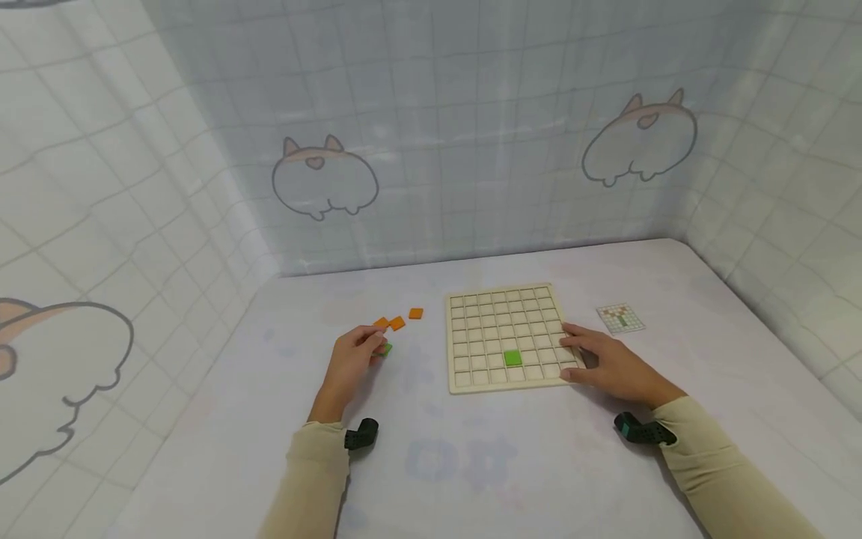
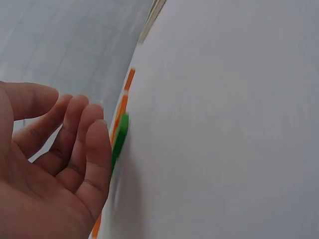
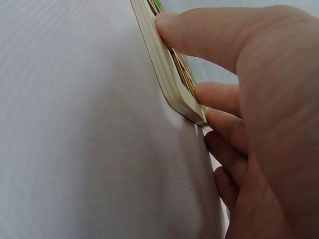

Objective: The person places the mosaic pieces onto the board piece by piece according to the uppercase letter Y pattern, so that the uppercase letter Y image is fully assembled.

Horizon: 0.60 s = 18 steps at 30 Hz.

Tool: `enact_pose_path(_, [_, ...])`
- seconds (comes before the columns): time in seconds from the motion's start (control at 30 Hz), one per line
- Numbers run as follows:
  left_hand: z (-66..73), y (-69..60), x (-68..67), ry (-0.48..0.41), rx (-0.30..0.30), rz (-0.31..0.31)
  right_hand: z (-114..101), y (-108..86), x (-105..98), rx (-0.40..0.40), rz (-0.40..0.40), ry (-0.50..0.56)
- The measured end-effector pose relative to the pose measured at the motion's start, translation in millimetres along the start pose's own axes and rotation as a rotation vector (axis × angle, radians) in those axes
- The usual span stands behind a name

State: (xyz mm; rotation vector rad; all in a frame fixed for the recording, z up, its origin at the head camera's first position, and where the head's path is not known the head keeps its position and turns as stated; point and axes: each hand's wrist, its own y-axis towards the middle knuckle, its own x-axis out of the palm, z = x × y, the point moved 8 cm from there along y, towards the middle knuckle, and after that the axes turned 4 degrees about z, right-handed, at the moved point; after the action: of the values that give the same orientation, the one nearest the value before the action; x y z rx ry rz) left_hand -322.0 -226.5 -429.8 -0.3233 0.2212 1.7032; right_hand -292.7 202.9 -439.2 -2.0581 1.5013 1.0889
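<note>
Left hand [image 1: 352, 363] down by the loose green tile [image 1: 386, 349] on the bench [image 1: 377, 471]: fingers loosely bent, thumb apart, nothing visible between them, and contact is too close to call! Orange tiles [image 1: 397, 323] lie just beyond. The right hand [image 1: 609, 364] rests relaxed, thumb and fingertips touching the gridded board [image 1: 500, 322] near one corner. The danger? A heavy press could skew it, jogging the seated green tile [image 1: 513, 358]; a clumsy left pinch could scatter the orange ones.

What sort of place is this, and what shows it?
Probably a screened-off activity booth: printed walls around three sides of a table, which holds a grid board.
</note>
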Motion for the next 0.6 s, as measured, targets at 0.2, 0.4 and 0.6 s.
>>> enact_pose_path(0.2, [-10.4,-0.1,-18.3,0.014,-0.018,0.054,0.3,-2.1,-2.0,0.003,0.007,-0.007])
enact_pose_path(0.4, [-14.5,3.6,-23.6,0.147,-0.053,0.047,0.9,-1.3,-1.7,-0.007,0.021,-0.005])
enact_pose_path(0.6, [-16.1,7.2,-20.5,0.268,-0.047,-0.002,1.4,-0.2,-0.6,-0.003,0.02,0.0])
